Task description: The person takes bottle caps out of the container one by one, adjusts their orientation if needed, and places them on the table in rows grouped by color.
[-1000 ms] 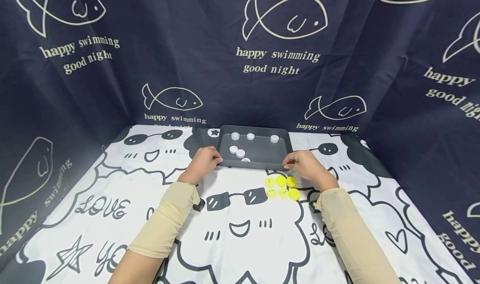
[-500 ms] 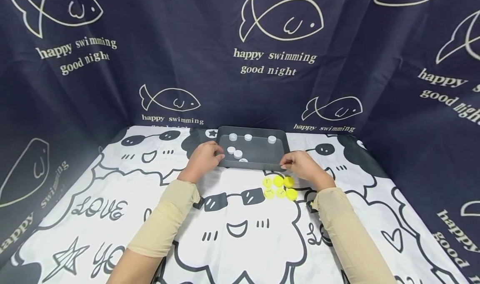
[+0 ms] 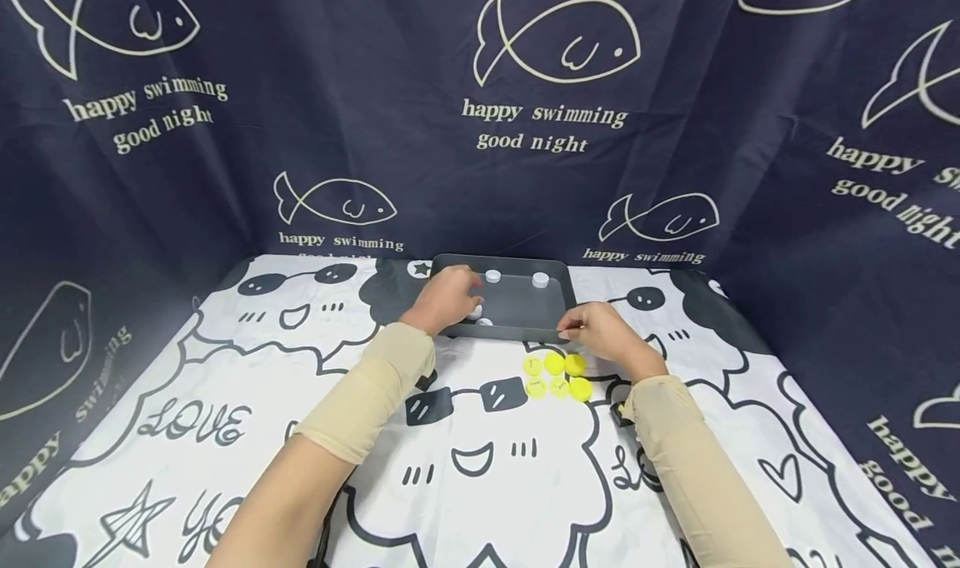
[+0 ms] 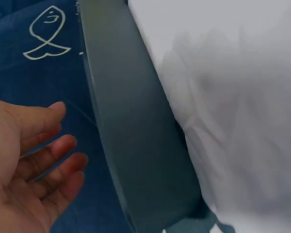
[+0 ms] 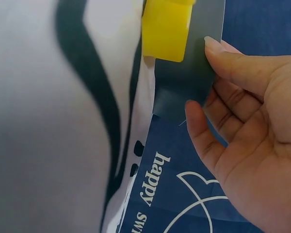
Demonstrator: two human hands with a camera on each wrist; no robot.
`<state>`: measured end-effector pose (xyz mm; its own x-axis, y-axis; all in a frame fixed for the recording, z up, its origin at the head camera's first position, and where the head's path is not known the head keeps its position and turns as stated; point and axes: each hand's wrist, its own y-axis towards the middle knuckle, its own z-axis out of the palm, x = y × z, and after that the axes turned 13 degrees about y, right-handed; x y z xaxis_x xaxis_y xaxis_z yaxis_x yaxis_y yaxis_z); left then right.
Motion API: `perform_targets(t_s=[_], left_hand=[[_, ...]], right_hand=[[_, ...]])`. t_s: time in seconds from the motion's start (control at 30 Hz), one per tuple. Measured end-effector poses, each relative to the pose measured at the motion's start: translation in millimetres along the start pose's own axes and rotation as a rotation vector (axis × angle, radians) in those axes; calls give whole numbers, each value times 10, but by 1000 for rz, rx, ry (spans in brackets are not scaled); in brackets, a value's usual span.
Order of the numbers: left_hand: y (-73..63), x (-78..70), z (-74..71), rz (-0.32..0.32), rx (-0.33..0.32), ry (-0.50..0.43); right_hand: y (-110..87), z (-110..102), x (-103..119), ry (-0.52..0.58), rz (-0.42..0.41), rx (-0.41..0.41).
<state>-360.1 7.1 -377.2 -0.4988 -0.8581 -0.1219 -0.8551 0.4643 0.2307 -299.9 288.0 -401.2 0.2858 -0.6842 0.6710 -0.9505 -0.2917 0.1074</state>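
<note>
A dark grey tray (image 3: 517,333) stands at the back of the table with several white round caps (image 3: 492,276) in it. My left hand (image 3: 450,295) is over the tray's left part, covering some caps there. Its fingers are loosely bent, and nothing shows between thumb and fingers (image 4: 63,160) in the left wrist view. At the near right corner, my right hand (image 3: 600,331) holds the tray, with the thumb at the rim (image 5: 220,22) in the right wrist view. Several yellow round caps (image 3: 554,362) lie in two rows just in front of the tray.
A white patterned cloth (image 3: 480,510) covers the table. Dark blue curtains (image 3: 420,118) with fish drawings hang right behind the tray and along both sides.
My left hand has left the tray's near left corner and moved in over the white caps. The right hand stays at its corner; the view has shifted slightly.
</note>
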Motion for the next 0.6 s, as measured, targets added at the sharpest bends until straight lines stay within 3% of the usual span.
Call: perform_targets(t_s=[0.17,0.33,0.6], left_hand=[[97,1,105,-26,50,33],[109,6,208,-31,96,99],[111,4,286,33,118,155]], right_hand=[[9,7,17,-4,9,-8],[-10,4,20,5,4,-13],[-18,5,16,4,3,-25]])
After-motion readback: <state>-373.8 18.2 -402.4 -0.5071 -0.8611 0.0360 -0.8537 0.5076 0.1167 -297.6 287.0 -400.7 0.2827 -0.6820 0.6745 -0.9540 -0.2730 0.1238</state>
